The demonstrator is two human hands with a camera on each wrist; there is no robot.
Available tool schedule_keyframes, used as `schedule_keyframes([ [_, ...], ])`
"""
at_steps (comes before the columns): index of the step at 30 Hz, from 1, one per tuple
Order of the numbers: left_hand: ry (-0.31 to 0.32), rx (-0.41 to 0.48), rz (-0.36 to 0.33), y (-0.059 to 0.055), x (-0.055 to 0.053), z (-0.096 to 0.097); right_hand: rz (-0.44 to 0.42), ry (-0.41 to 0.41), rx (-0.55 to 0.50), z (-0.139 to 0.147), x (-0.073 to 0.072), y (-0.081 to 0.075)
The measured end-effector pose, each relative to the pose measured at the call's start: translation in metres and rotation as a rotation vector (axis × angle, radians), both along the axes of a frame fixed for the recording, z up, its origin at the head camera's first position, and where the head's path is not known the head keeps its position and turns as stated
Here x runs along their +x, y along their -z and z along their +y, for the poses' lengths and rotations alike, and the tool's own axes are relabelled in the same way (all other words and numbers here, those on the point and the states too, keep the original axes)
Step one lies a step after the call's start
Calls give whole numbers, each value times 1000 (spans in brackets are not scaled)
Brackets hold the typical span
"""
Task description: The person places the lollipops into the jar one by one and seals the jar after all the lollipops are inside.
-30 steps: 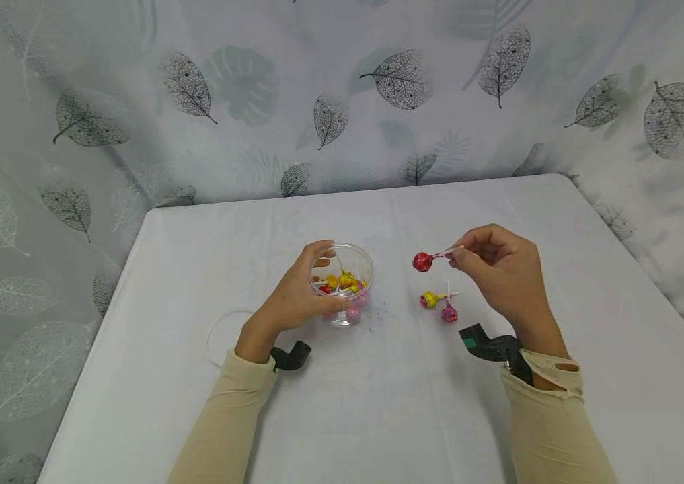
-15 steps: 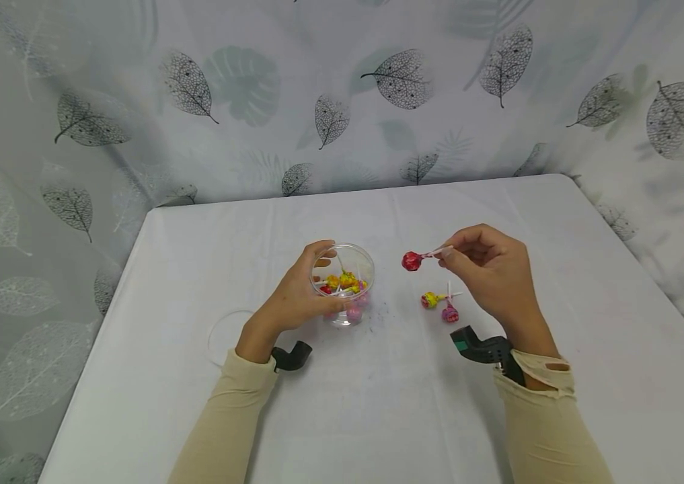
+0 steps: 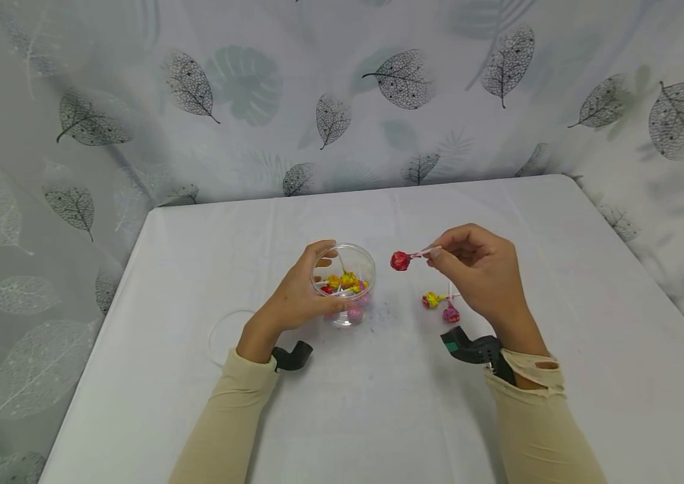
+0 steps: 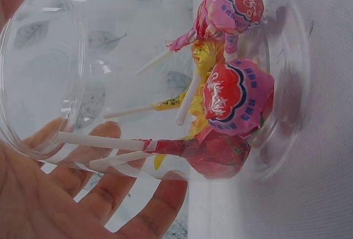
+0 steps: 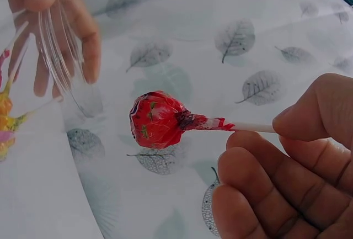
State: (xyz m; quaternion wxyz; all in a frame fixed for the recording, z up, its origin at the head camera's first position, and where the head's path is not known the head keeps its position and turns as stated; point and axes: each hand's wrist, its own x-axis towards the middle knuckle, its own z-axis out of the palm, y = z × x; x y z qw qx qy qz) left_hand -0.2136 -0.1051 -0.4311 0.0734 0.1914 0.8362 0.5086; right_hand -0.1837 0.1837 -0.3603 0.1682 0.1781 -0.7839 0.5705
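My left hand (image 3: 293,296) grips a clear plastic jar (image 3: 361,265) standing on the table, fingers and thumb around its side. Inside lie several lollipops in pink, red and yellow wrappers; a pink lollipop (image 4: 240,98) shows close up in the left wrist view. My right hand (image 3: 481,275) pinches the white stick of a red lollipop (image 3: 400,261) between thumb and fingers. In the right wrist view the red lollipop (image 5: 157,120) points toward the jar, apart from it. Below the right hand, a yellow lollipop (image 3: 430,300) and a purple-pink lollipop (image 3: 451,314) lie on the table.
A clear ring-shaped lid (image 3: 211,336) lies on the white table (image 3: 342,417), left of my left wrist. Behind the table hangs a leaf-patterned curtain (image 3: 245,154). Each wrist wears a black camera mount (image 3: 293,356).
My right hand has moved left with the red lollipop, bringing it closer to the jar. The left hand and jar have stayed in place.
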Motion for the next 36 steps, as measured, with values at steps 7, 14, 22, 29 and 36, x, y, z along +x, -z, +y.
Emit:
schedule_keyframes([
  [7,16,8,35,-1,-2,-1,11,-31,-18,-7,-3,-1],
  [14,31,34,36,-1,-2,-3,-2,-62,-49,-15,-5,-1],
  [22,26,19,24,-1,-2,-3,-18,-72,-34,-22,-6,-1],
  [29,21,18,-5,0,-1,-3,-33,-77,-9,-28,-7,1],
  [36,30,29,12,2,-1,-1,-38,-88,-3,-32,-7,3],
])
